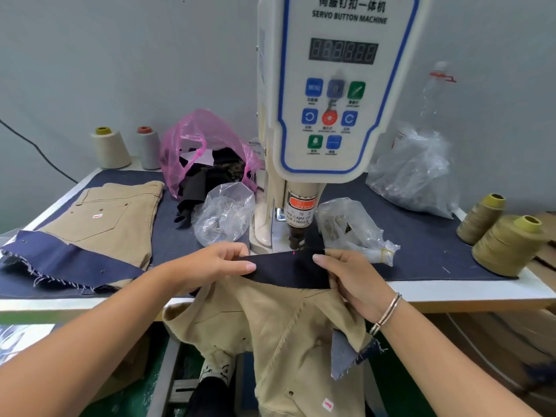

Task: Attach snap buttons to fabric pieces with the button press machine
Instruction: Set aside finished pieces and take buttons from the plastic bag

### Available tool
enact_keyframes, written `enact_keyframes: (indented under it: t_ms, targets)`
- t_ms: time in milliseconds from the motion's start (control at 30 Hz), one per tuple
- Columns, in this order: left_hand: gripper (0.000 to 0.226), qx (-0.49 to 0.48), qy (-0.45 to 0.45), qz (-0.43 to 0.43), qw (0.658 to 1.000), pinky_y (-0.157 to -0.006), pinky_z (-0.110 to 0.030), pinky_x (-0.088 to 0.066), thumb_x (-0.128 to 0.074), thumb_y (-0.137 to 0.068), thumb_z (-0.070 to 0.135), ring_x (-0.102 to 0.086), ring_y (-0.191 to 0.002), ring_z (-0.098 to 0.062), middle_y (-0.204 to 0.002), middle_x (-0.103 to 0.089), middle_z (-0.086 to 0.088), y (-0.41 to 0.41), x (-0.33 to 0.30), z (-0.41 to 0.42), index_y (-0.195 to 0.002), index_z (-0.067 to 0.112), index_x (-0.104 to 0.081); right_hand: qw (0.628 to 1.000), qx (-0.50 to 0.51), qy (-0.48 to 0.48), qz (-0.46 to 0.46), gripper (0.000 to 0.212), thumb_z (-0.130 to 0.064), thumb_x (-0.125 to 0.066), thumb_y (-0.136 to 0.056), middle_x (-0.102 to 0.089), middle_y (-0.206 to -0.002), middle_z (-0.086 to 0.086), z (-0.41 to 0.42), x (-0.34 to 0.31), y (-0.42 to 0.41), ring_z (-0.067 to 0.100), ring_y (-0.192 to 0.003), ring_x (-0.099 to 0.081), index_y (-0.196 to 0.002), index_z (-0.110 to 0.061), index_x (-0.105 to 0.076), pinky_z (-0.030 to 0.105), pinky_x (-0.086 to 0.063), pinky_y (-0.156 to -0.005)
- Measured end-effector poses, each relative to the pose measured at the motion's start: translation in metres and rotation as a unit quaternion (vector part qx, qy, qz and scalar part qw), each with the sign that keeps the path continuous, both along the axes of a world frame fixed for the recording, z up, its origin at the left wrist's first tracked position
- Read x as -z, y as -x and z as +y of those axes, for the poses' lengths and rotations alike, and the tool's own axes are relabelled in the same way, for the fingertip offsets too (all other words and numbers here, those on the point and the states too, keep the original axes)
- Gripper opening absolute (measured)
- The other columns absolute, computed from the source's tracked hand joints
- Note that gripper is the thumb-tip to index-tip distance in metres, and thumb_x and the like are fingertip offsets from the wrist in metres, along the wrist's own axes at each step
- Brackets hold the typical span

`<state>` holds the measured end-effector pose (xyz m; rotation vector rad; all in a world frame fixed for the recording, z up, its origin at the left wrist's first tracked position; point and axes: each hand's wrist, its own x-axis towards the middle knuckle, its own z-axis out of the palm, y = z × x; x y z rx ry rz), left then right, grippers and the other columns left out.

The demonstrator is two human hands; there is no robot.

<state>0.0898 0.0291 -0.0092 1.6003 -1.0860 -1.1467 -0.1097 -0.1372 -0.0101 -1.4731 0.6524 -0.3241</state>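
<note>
Presently, a dark navy fabric band [288, 267], sewn to a tan cotton garment [288, 335], is being held stretched under the metal punch [296, 236] of the white servo button machine [337, 85]. The band is being pinched at its left end by the left hand [224, 260] and at its right end by the right hand [349, 278]. A red laser dot [294, 252] is being projected on the band's far edge. The garment is hanging over the table edge [451, 299].

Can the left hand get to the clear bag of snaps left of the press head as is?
Probably not yet: the left hand is pinching the navy strip taut. The path to the clear bag looks open, just beyond its fingers.
</note>
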Motion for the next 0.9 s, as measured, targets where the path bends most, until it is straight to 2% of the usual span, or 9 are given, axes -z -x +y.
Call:
enact_keyframes:
  t_ms: [67, 167, 267, 433, 500, 633, 733, 800, 900]
  targets:
    - [0.019, -0.015, 0.007, 0.05, 0.999, -0.057, -0.015, -0.041, -0.061, -0.09, 0.009, -0.051, -0.06, -0.006, -0.068, -0.057, 0.004, -0.004, 0.004, 0.003, -0.08, 0.011, -0.045, 1.0, -0.011, -0.016, -0.025, 0.016, -0.009, -0.055, -0.093, -0.055, -0.051, -0.007, 0.002, 0.0, -0.004, 0.001, -0.037, -0.042, -0.088, -0.007, -0.07, 0.012, -0.031, -0.034]
    - [0.017, -0.036, 0.003, 0.134, 0.99, -0.065, -0.023, -0.046, -0.067, -0.082, 0.016, -0.056, -0.07, -0.014, -0.08, -0.059, -0.006, -0.01, 0.008, 0.007, -0.088, 0.013, -0.051, 0.998, 0.002, -0.041, -0.057, 0.012, -0.001, -0.056, -0.091, -0.063, -0.055, -0.01, 0.004, -0.002, -0.012, -0.002, -0.042, -0.053, -0.096, -0.008, -0.064, 0.009, -0.038, -0.039]
    - [0.015, -0.06, 0.009, 0.146, 0.987, -0.068, -0.028, -0.043, -0.065, -0.079, 0.022, -0.056, -0.074, -0.017, -0.085, -0.057, -0.007, -0.013, 0.008, 0.007, -0.089, 0.016, -0.055, 0.997, 0.048, -0.038, -0.054, 0.011, -0.003, -0.06, -0.088, -0.056, -0.054, -0.009, 0.003, 0.001, -0.021, 0.0, -0.041, -0.044, -0.092, -0.013, -0.057, 0.014, -0.035, -0.039]
    - [0.014, -0.052, 0.045, 0.184, 0.98, -0.064, -0.022, -0.049, -0.061, -0.081, 0.019, -0.061, -0.073, -0.016, -0.086, -0.063, -0.004, -0.009, 0.01, 0.002, -0.092, 0.017, -0.053, 0.991, 0.092, -0.058, -0.083, 0.015, -0.002, -0.059, -0.088, -0.048, -0.058, -0.006, -0.002, 0.011, -0.024, 0.003, -0.047, -0.041, -0.09, -0.015, -0.052, 0.015, -0.036, -0.045]
    - [0.016, -0.046, 0.056, 0.18, 0.981, -0.067, -0.022, -0.05, -0.061, -0.082, 0.017, -0.061, -0.076, -0.017, -0.088, -0.063, -0.006, -0.007, 0.013, 0.0, -0.094, 0.015, -0.051, 0.99, 0.096, -0.056, -0.088, 0.015, -0.003, -0.059, -0.088, -0.048, -0.058, -0.008, -0.004, 0.015, -0.021, 0.003, -0.049, -0.041, -0.091, -0.016, -0.053, 0.015, -0.036, -0.047]
    - [0.017, -0.056, 0.076, 0.121, 0.988, -0.07, -0.018, -0.045, -0.063, -0.082, 0.019, -0.057, -0.076, -0.011, -0.079, -0.058, 0.002, -0.002, 0.015, -0.006, -0.094, 0.017, -0.051, 0.983, 0.107, -0.085, -0.121, 0.016, -0.004, -0.06, -0.088, -0.05, -0.067, -0.004, -0.01, 0.021, -0.015, 0.01, -0.065, -0.047, -0.092, -0.017, -0.054, 0.026, -0.041, -0.065]
    - [0.02, -0.067, 0.097, 0.089, 0.989, -0.068, -0.016, -0.041, -0.067, -0.082, 0.017, -0.051, -0.07, -0.007, -0.071, -0.053, 0.007, 0.004, 0.016, -0.013, -0.091, 0.018, -0.05, 0.977, 0.107, -0.11, -0.15, 0.017, -0.003, -0.06, -0.087, -0.056, -0.067, -0.006, -0.015, 0.023, -0.01, 0.009, -0.068, -0.054, -0.091, -0.018, -0.054, 0.024, -0.048, -0.066]
    - [0.021, -0.072, 0.106, 0.085, 0.988, -0.071, -0.02, -0.04, -0.066, -0.081, 0.015, -0.05, -0.077, -0.014, -0.075, -0.053, 0.001, 0.006, 0.016, -0.017, -0.091, 0.017, -0.047, 0.976, 0.111, -0.107, -0.155, 0.018, -0.003, -0.06, -0.087, -0.055, -0.07, -0.004, -0.017, 0.025, -0.008, 0.011, -0.07, -0.051, -0.089, -0.02, -0.054, 0.025, -0.045, -0.068]
    - [0.019, -0.077, 0.109, 0.089, 0.987, -0.078, -0.034, -0.032, -0.058, -0.079, 0.016, -0.039, -0.089, -0.024, -0.089, -0.041, -0.014, 0.008, 0.016, -0.019, -0.092, 0.015, -0.044, 0.976, 0.114, -0.099, -0.155, 0.018, -0.003, -0.06, -0.087, -0.052, -0.071, -0.003, -0.018, 0.028, -0.006, 0.012, -0.072, -0.047, -0.087, -0.021, -0.054, 0.029, -0.039, -0.07]
